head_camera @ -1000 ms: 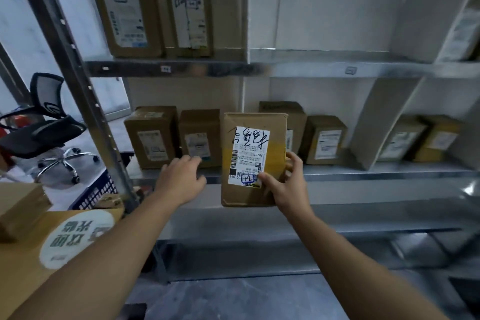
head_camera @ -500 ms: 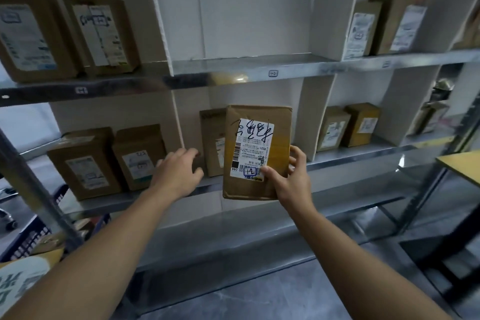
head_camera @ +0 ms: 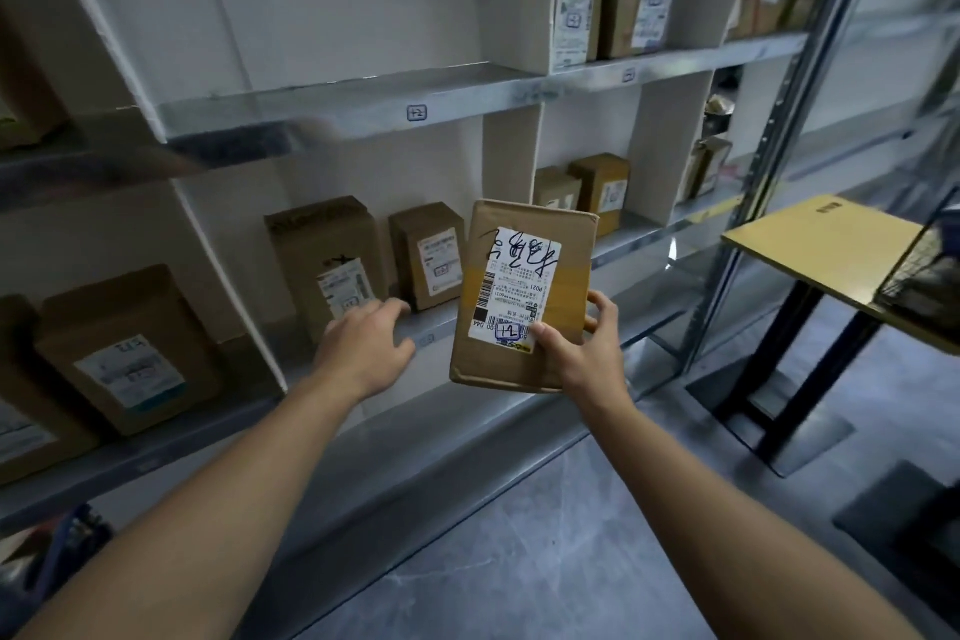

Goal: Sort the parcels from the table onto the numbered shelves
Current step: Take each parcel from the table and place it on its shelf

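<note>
brown cardboard parcel (head_camera: 524,296), white scribbled label (head_camera: 514,288), creased edges.

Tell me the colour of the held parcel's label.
The label is white with black print; head view.

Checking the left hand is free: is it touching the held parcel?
Apart. Head view shows shelf edge between the left hand and the parcel.

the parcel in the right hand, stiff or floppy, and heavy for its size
Probably stiff: the cardboard parcel shows flat faces and no sag, though gripped only near its lower corner. Likely light for its size, since the right hand alone holds it upright.
</note>
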`<act>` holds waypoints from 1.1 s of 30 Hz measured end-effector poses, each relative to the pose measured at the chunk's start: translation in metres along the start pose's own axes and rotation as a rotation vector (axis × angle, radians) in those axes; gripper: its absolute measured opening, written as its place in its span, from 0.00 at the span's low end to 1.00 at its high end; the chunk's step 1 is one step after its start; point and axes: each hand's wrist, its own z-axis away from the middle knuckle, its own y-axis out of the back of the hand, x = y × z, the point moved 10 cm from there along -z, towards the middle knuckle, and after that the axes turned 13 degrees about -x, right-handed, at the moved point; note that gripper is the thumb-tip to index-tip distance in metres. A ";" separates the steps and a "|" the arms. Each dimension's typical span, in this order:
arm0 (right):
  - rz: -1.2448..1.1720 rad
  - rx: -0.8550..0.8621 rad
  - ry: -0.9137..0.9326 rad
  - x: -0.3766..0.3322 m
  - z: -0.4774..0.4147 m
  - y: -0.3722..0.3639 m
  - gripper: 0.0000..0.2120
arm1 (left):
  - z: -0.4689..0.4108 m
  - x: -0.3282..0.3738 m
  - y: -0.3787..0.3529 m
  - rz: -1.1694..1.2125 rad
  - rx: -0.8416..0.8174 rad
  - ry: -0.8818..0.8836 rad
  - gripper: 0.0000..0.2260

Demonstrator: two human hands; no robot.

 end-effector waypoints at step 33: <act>0.063 0.070 -0.198 0.078 0.007 -0.054 0.36 | -0.003 -0.081 -0.082 0.070 -0.230 0.036 0.22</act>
